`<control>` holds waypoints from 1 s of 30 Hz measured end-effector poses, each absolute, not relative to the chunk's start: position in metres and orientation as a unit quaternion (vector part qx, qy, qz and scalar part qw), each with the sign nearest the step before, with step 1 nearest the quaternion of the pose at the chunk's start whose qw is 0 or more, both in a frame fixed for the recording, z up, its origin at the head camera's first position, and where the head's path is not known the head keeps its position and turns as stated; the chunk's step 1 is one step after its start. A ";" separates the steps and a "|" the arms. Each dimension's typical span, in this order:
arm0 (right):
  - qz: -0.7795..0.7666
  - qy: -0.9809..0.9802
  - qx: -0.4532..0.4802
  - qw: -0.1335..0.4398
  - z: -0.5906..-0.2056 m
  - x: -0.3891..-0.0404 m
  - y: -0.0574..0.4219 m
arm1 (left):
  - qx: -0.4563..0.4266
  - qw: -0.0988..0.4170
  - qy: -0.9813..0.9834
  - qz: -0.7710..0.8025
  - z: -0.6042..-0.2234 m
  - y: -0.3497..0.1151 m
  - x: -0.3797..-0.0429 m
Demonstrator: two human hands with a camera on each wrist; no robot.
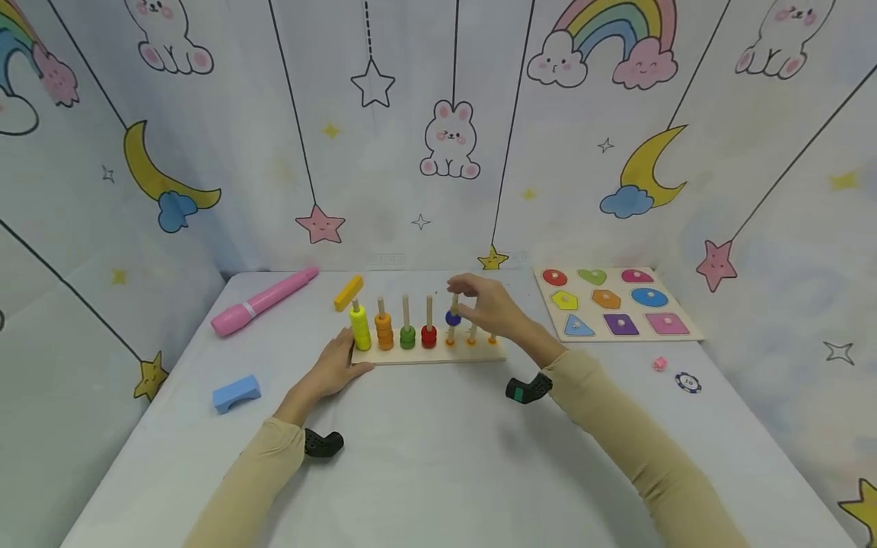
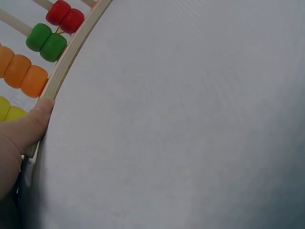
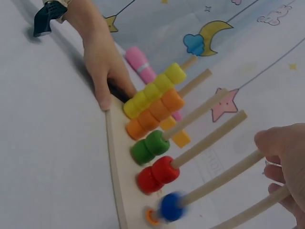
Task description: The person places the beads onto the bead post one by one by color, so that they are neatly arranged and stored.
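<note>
A wooden bead stacker (image 1: 411, 358) stands on the table with a row of upright pegs. Its left pegs carry yellow beads (image 1: 360, 329), orange beads (image 1: 384, 333), green beads (image 3: 150, 146) and red beads (image 3: 158, 174). My left hand (image 1: 336, 365) grips the left end of the base, thumb along the front edge. One blue bead (image 3: 172, 207), blurred, is low on the peg right of the red ones, above a thin orange ring (image 3: 151, 217). At that peg's top is my right hand (image 1: 495, 307), fingers loosely bent and apart from the bead.
A pink marker-like stick (image 1: 263, 302) and a yellow block (image 1: 349, 293) lie behind and left. A blue arched block (image 1: 236, 393) is at the left. On the right are a shape puzzle board (image 1: 558, 329), a small pink piece (image 1: 659, 364) and a round chip (image 1: 688, 382).
</note>
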State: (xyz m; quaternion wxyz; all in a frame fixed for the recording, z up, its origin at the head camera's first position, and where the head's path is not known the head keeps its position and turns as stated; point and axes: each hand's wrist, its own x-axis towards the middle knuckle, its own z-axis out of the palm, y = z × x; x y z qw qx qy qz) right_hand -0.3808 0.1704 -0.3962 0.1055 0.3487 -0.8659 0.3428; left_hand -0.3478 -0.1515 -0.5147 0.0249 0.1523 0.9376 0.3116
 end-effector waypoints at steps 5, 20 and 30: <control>0.406 -0.841 0.317 0.164 -0.400 -0.374 0.195 | 0.163 0.026 0.934 0.318 -0.519 -0.150 -0.345; 0.472 -0.821 0.277 0.164 -0.355 -0.364 0.223 | 0.155 0.031 0.939 0.305 -0.507 -0.157 -0.362; 0.467 -0.860 0.189 0.088 -0.412 -0.358 0.304 | 0.158 0.030 0.937 0.309 -0.514 -0.157 -0.357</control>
